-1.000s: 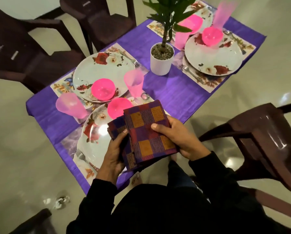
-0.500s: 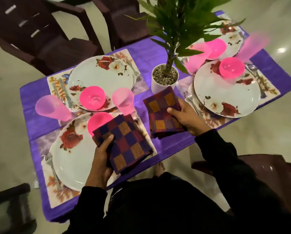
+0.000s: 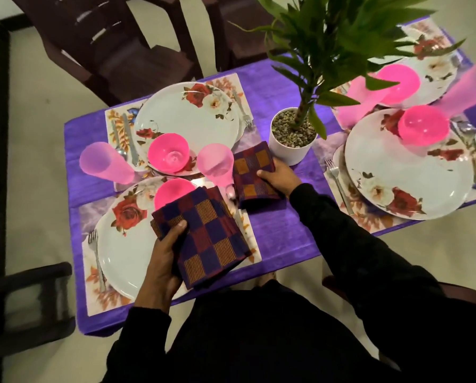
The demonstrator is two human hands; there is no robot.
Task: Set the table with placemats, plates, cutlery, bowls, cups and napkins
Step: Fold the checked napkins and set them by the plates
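My left hand (image 3: 162, 261) grips a stack of folded checked napkins (image 3: 206, 233) above the near plate (image 3: 120, 252). One folded checked napkin (image 3: 252, 172) lies on the purple tablecloth (image 3: 281, 225) between a pink cup (image 3: 217, 167) and the white plant pot (image 3: 289, 145); my right hand (image 3: 278, 178) holds its right edge. Each floral plate bears a pink bowl (image 3: 169, 154), and cutlery lies on the floral placemats (image 3: 115, 125). A fork (image 3: 95, 255) lies left of the near plate.
A leafy plant (image 3: 341, 37) rises from the pot and hides part of the far right setting. Dark chairs stand at the far left (image 3: 106, 45), near left (image 3: 21, 302) and right. Another pink cup (image 3: 104, 165) stands at the left.
My right hand took one napkin off the stack and carried it forward and right, down onto the cloth beside the pot. The left hand kept the rest of the stack over the near plate.
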